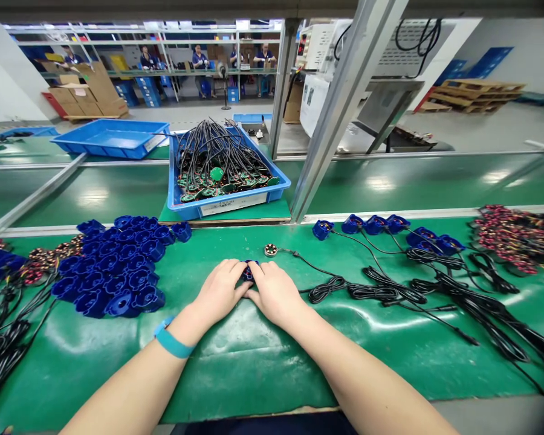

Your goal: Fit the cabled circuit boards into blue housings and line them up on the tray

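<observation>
My left hand and my right hand meet at the middle of the bench. Between them they grip a small dark blue plastic housing, mostly covered by the fingers; what sits inside it cannot be made out. Just beyond my right fingertips lies a round ring of copper coils, with a black cable running off to the right. Left of my hands stands a cluster of similar blue housings, open side up.
Blue housings with cables sit in a row at the right, near coiled black cables and a heap of coil rings. A blue tray of wired green circuit boards stands ahead, beside a metal post. Several people work far behind.
</observation>
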A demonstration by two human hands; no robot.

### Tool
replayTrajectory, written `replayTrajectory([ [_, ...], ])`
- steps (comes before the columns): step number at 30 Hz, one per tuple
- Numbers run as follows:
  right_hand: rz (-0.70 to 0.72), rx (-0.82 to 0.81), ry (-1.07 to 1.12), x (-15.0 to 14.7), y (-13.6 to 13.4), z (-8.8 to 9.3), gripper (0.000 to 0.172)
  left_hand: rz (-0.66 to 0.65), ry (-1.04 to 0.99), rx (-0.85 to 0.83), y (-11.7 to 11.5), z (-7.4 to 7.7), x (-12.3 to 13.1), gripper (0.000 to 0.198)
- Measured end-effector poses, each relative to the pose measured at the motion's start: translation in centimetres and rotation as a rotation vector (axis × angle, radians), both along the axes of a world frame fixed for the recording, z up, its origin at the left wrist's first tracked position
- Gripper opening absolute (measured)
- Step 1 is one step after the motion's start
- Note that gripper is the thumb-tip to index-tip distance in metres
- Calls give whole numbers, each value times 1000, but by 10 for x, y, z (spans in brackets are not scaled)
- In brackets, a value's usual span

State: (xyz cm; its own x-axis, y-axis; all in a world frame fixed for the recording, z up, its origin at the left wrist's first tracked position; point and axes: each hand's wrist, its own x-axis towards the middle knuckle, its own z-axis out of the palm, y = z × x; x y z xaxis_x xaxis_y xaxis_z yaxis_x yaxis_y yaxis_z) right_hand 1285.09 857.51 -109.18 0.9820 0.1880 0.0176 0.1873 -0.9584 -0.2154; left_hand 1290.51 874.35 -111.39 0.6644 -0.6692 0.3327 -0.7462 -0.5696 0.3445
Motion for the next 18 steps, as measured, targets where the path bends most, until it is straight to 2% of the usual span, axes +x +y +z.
replayTrajectory([
  [4, 46, 40, 10, -3, -2, 2, 57, -37, 19, -53, 2, -3, -1, 27],
  [7, 92, 152, 19, -13, -16, 9, 70, -35, 28, -64, 5, -6, -1, 30],
  [10, 79, 235, 30, -24, -45, 22, 79, -38, 1, -57, 7, -7, 0, 35],
  [14, -101, 185, 164, -28, -93, 37, 61, -30, -33, -55, 7, -9, 2, 36],
  [18, -289, 143, 335, -20, -125, 35, 53, 16, -80, -49, 3, -10, 4, 37],
])
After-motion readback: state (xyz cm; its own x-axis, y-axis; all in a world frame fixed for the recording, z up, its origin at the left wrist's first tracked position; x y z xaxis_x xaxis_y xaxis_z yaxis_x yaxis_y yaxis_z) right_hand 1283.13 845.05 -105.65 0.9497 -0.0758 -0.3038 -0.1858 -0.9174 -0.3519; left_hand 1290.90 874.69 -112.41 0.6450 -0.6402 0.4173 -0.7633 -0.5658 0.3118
